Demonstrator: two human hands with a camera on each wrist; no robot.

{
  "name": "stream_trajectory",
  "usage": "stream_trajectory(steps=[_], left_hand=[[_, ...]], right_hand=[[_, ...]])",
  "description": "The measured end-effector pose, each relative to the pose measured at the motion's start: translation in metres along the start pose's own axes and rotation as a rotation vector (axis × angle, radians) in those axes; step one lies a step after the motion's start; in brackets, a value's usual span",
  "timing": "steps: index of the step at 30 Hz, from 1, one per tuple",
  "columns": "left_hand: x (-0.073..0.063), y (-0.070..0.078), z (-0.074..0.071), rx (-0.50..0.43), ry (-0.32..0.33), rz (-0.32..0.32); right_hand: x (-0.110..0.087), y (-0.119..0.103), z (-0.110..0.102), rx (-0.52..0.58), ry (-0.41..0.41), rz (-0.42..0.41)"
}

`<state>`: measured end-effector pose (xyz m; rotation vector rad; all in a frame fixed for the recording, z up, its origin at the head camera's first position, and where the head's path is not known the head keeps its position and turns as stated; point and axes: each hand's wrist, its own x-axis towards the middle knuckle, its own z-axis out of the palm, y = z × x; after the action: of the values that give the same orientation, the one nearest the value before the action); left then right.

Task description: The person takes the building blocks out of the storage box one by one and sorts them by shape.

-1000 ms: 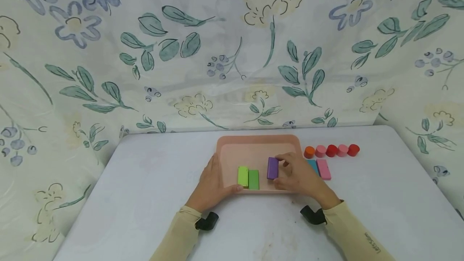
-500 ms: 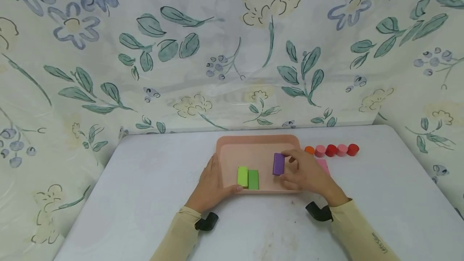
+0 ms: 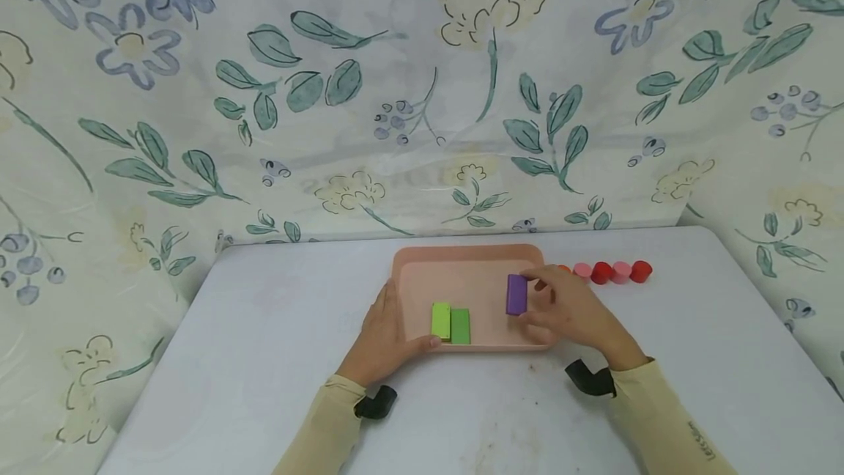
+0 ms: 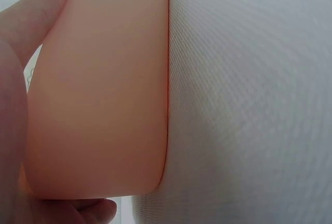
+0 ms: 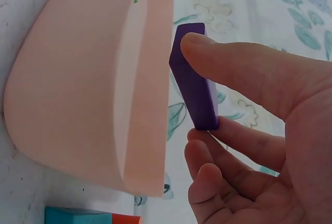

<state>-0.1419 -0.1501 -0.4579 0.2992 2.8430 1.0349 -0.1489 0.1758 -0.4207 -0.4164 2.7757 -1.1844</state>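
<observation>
In the head view my right hand pinches a purple block above the right part of a pink tray. The right wrist view shows the thumb at one end of the purple block and fingertips at the other, with the block raised clear of the tray wall. My left hand grips the tray's near left corner, thumb on the front edge and fingers along the left side. A lime block and a green block lie side by side inside, near that thumb.
Right of the tray, a row of small red and pink cylinders stands on the white table; an orange one is mostly hidden by my right hand. A teal block shows low in the right wrist view. Floral cloth hangs behind.
My right hand has carried the purple block rightward and slightly away over the tray, covering the blue and pink blocks beside it. My left hand stays on the tray corner.
</observation>
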Motion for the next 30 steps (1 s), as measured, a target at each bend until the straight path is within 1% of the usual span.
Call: stream_trajectory(steps=[7,14,23,27,30], left_hand=[[0.0,0.0,-0.001,0.014,0.0,0.005],[0.0,0.0,-0.001,0.02,0.0,0.0],[0.0,0.0,-0.001,0.016,-0.001,0.009],[0.0,0.0,-0.001,0.016,-0.007,-0.001],[0.0,-0.001,0.0,0.015,-0.009,0.0]], right_hand=[[-0.003,0.004,-0.007,-0.016,-0.007,-0.031],[-0.004,0.011,-0.016,-0.021,-0.023,0.006],[-0.009,0.016,-0.029,-0.06,-0.022,-0.003],[-0.01,0.02,-0.033,-0.078,-0.017,-0.01],[-0.011,0.023,-0.036,-0.087,-0.016,0.0]])
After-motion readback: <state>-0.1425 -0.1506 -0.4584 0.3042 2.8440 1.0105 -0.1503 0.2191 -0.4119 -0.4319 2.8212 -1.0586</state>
